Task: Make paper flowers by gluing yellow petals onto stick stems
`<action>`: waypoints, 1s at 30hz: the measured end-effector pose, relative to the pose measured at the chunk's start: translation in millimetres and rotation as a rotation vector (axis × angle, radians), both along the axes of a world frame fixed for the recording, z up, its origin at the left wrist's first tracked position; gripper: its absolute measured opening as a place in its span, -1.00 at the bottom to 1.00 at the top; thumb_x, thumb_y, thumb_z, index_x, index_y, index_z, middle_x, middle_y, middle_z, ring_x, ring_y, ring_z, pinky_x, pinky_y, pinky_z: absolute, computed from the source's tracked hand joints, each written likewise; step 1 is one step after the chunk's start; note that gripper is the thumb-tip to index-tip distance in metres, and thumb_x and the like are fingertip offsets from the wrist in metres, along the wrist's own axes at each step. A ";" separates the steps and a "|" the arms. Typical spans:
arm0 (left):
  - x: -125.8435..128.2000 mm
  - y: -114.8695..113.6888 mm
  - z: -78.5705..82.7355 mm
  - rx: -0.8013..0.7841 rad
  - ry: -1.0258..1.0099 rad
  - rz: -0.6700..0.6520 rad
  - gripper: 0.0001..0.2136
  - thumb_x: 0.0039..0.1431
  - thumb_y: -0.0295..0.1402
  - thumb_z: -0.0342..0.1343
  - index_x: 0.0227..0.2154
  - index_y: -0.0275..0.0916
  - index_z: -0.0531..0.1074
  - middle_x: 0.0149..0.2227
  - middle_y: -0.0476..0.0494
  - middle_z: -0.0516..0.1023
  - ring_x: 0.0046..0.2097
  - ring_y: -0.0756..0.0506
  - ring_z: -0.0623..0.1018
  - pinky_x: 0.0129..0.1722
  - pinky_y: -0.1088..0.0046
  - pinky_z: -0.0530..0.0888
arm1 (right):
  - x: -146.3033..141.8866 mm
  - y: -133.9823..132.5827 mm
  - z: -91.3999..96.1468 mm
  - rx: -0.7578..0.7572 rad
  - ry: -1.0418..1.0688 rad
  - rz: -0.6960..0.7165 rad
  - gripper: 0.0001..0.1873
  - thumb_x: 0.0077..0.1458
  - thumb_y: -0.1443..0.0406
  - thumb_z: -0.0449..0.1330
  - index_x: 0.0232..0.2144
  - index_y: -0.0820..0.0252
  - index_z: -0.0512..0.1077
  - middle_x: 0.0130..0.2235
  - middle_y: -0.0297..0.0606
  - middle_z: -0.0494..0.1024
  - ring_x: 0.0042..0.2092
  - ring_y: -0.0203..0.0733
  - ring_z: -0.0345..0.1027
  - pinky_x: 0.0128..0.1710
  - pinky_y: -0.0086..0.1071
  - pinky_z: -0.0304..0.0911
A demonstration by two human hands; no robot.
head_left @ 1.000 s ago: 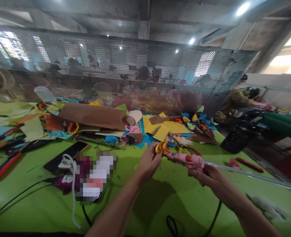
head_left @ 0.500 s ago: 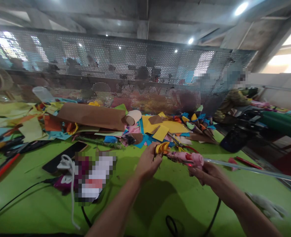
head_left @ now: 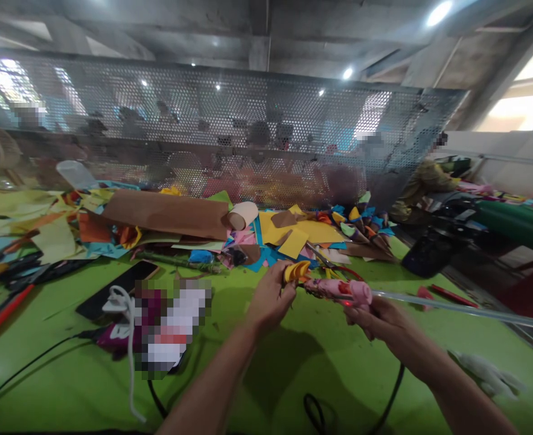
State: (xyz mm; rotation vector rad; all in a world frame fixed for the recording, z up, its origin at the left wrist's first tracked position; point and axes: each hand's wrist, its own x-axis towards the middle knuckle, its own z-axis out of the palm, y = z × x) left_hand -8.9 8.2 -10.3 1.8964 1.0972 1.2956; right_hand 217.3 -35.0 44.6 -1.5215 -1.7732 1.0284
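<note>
Behind, a translucent container (head_left: 76,175) leaned, its inside indistinct; the left hand (head_left: 270,299) pinched curled yellow paper (head_left: 296,272), the right hand (head_left: 379,317) gripped a pink glue gun (head_left: 337,290).

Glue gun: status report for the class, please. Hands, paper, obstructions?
Right hand gripping glue gun, nozzle end near yellow paper. Left hand pinching that paper. Scissors just beyond; nothing visibly between gun and paper.

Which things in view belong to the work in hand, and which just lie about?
In use:
glue gun, in the right hand
clear stick, at its back
curled yellow paper, in the left hand

Seemingly lying about:
black phone
red stick
brown roll
</note>
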 end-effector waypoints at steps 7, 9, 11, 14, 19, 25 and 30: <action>0.7 -0.4 1.9 -0.028 -0.015 0.002 -0.75 0.26 -0.36 -0.05 -0.03 -0.18 0.34 -0.10 -0.11 0.45 -0.06 -0.13 0.42 -0.04 0.35 0.32 | -1.2 0.7 1.3 0.010 -0.022 -0.019 -0.39 -0.06 -0.25 0.13 -0.51 0.19 0.35 -0.52 -0.38 0.21 -0.47 -0.27 0.05 -0.50 -0.37 -0.01; 0.5 -0.8 2.2 -0.032 -0.013 0.001 -0.75 0.26 -0.35 -0.05 -0.02 -0.18 0.34 -0.09 -0.11 0.45 -0.05 -0.13 0.42 -0.03 0.34 0.32 | -0.6 1.0 -0.5 -0.001 -0.023 -0.012 -0.39 -0.06 -0.25 0.13 -0.51 0.19 0.35 -0.53 -0.39 0.20 -0.47 -0.27 0.05 -0.49 -0.37 0.00; 0.6 -0.8 2.3 -0.035 -0.008 -0.002 -0.74 0.26 -0.35 -0.05 -0.01 -0.17 0.34 -0.08 -0.12 0.45 -0.04 -0.14 0.42 -0.02 0.33 0.32 | 0.3 1.5 -2.2 0.009 -0.040 -0.012 -0.39 -0.05 -0.25 0.12 -0.52 0.19 0.35 -0.54 -0.40 0.19 -0.48 -0.27 0.05 -0.49 -0.36 -0.01; 1.2 -0.3 1.9 -0.037 -0.005 -0.001 -0.75 0.25 -0.37 -0.06 -0.04 -0.17 0.35 -0.10 -0.11 0.45 -0.06 -0.13 0.42 -0.04 0.33 0.33 | 1.3 2.5 -3.5 0.041 -0.071 -0.032 -0.38 -0.04 -0.26 0.10 -0.52 0.20 0.36 -0.55 -0.40 0.19 -0.49 -0.26 0.05 -0.49 -0.36 -0.04; 2.1 1.2 -0.3 -0.027 -0.016 -0.003 -0.73 0.24 -0.36 -0.05 -0.02 -0.18 0.35 -0.07 -0.12 0.46 -0.05 -0.14 0.42 -0.02 0.33 0.33 | 0.5 3.0 -5.1 0.046 -0.046 -0.026 -0.38 -0.03 -0.24 0.11 -0.48 0.22 0.41 -0.55 -0.39 0.22 -0.49 -0.26 0.06 -0.50 -0.36 -0.01; 1.7 0.6 1.3 -0.045 -0.020 -0.021 -0.75 0.25 -0.35 -0.06 -0.04 -0.18 0.35 -0.11 -0.11 0.46 -0.07 -0.12 0.43 -0.04 0.35 0.33 | -2.2 4.1 -3.4 0.109 -0.053 -0.036 -0.46 0.00 -0.17 0.15 -0.56 0.19 0.38 -0.60 -0.41 0.20 -0.52 -0.28 0.04 -0.53 -0.38 -0.04; 2.2 0.4 2.4 -0.058 -0.017 -0.005 -0.74 0.23 -0.36 -0.06 -0.04 -0.17 0.35 -0.11 -0.11 0.47 -0.08 -0.13 0.43 -0.05 0.34 0.34 | -3.7 3.4 -1.6 0.092 -0.026 -0.042 -0.46 -0.02 -0.18 0.16 -0.53 0.19 0.40 -0.59 -0.40 0.23 -0.52 -0.28 0.05 -0.54 -0.39 -0.03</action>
